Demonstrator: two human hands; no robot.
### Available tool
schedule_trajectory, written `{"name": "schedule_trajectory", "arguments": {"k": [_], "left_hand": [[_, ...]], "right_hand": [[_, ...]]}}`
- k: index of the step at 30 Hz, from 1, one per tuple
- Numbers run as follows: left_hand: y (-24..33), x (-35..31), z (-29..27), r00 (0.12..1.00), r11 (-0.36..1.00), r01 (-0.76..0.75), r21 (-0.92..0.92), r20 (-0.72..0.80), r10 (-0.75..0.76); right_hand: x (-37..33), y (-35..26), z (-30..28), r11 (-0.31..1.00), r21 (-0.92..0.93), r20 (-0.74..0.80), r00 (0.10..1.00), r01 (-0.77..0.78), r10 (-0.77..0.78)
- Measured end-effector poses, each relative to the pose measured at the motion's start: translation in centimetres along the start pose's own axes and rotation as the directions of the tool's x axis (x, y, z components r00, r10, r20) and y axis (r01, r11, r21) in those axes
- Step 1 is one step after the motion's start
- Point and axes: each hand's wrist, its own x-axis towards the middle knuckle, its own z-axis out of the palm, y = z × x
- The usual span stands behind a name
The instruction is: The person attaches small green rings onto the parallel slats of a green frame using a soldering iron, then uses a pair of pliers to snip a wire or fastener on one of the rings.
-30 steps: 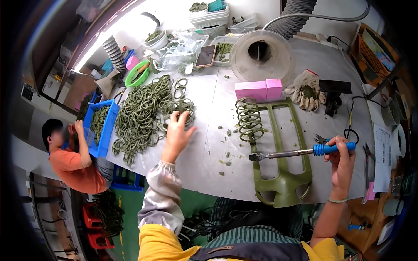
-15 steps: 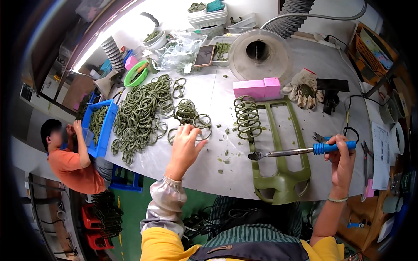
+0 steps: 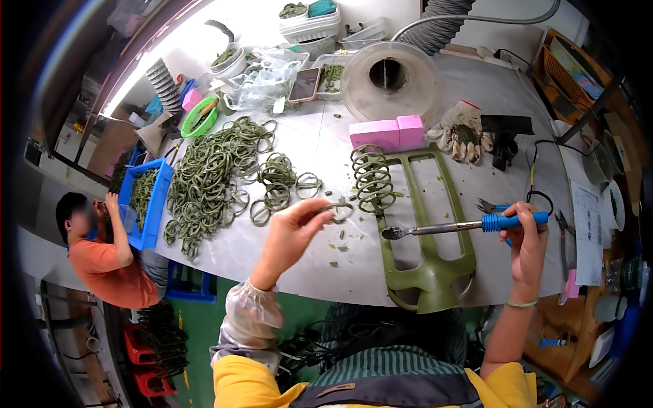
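Green ring (image 3: 340, 205) came off cluster (image 3: 277, 178), nearer desk's (image 3: 323, 280) front edge — isolated; left hand (image 3: 289, 236) pinched it, right hand (image 3: 528, 250) gripped blue-handled tool (image 3: 445, 228).

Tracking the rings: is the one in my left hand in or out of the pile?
Out: the left hand pinches the green ring apart from the pile.

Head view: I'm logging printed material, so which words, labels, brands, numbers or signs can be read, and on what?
No text is legible.
White sheet at right: print too small and blurred to read.
White tag beside the phone: any print too small to tell.
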Motion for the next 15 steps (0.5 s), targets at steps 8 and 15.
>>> {"name": "schedule_trajectory", "arguments": {"k": [8,15], "left_hand": [[2.5,1.6,5.0,0.973,0.964,-0.168,0.207,0.194,0.128],[2.0,2.6,5.8,0.964,0.971,-0.140,0.192,0.249,0.090]], "right_hand": [[0.4,1.7,0.2,0.999,0.036,0.035,0.999,-0.020,0.019],[0.9,3.5,0.3,0.994,0.087,0.047,0.997,-0.060,0.056]]}}
